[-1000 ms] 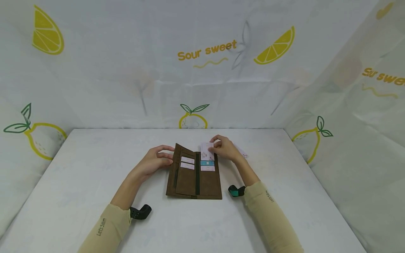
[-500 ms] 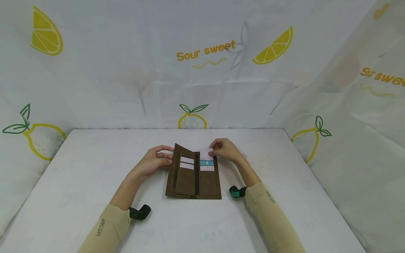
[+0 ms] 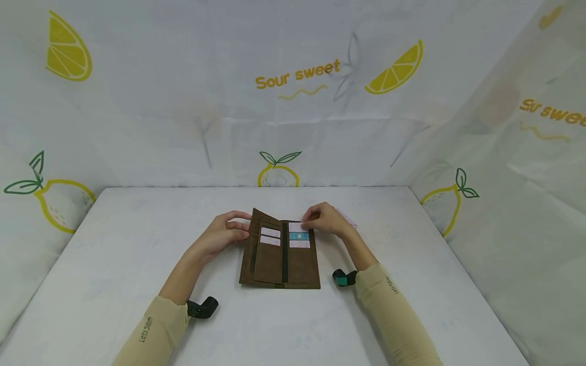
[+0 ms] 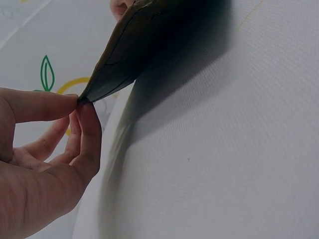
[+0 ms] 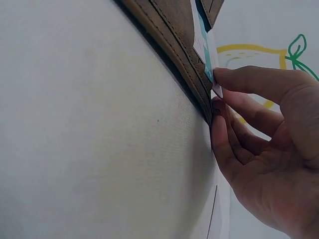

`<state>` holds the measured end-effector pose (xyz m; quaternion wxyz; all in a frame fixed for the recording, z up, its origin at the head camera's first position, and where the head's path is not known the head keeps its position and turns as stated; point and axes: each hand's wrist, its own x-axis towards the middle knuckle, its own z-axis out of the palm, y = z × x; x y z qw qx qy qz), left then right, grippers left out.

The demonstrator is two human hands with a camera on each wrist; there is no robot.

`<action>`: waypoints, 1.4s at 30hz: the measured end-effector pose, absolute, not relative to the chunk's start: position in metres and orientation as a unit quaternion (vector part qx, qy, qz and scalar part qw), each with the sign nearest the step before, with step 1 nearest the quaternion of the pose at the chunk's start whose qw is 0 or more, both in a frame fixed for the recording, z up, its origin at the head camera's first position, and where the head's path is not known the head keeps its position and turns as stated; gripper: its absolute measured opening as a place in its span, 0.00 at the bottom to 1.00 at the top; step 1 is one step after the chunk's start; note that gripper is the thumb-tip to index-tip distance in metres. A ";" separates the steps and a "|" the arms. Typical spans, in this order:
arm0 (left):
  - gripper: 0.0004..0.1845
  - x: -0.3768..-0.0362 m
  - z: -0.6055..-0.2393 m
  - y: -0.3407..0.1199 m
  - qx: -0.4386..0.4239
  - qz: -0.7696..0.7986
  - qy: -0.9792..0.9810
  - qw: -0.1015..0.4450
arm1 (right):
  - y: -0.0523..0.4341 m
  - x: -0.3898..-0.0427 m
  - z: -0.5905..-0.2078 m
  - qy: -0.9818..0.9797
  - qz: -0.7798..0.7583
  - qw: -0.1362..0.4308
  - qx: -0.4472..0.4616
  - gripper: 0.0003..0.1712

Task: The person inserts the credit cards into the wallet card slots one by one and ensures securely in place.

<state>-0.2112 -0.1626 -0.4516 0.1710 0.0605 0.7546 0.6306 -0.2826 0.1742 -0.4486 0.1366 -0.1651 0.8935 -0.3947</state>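
Note:
A brown wallet [image 3: 302, 267] lies spread on the table, its left flap tilted up. My left hand [image 3: 224, 236] pinches that flap's outer edge between thumb and fingers, as the left wrist view shows at the wallet's corner [image 4: 92, 92]. At the top of the right panel, my right hand [image 3: 325, 218] pinches a whitish card [image 3: 295, 227] standing low in the uppermost slot. Below it sit a blue card [image 3: 299, 236] and a pale card [image 3: 299, 244]. Pale cards [image 3: 270, 232] also show in the left panel. In the right wrist view, the thumb presses the held card [image 5: 218, 90].
Partly hidden behind my right hand, more pale pink cards [image 3: 347, 217] lie on the white table [image 3: 265, 330]. Black wrist-camera mounts stick out inward from the left sleeve [image 3: 153, 330] and right sleeve [image 3: 393, 315]. A lemon-printed cloth [image 3: 183, 101] hangs beyond the table's far edge.
My right hand has moved down toward the wallet, and the card has slid deeper into the top right slot. My left hand keeps its hold on the flap.

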 end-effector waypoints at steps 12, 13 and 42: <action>0.26 -0.211 -0.453 -0.164 0.060 0.632 0.753 0.172 | 0.172 -0.280 -0.448 0.892 -0.388 0.143 -0.182 0.06; 0.26 -0.211 -0.453 -0.164 0.059 0.632 0.754 0.172 | 0.173 -0.280 -0.449 0.893 -0.386 0.142 -0.185 0.06; 0.26 -0.212 -0.452 -0.163 0.059 0.623 0.763 0.163 | 0.243 -0.284 -0.442 0.948 -0.310 0.051 -0.053 0.28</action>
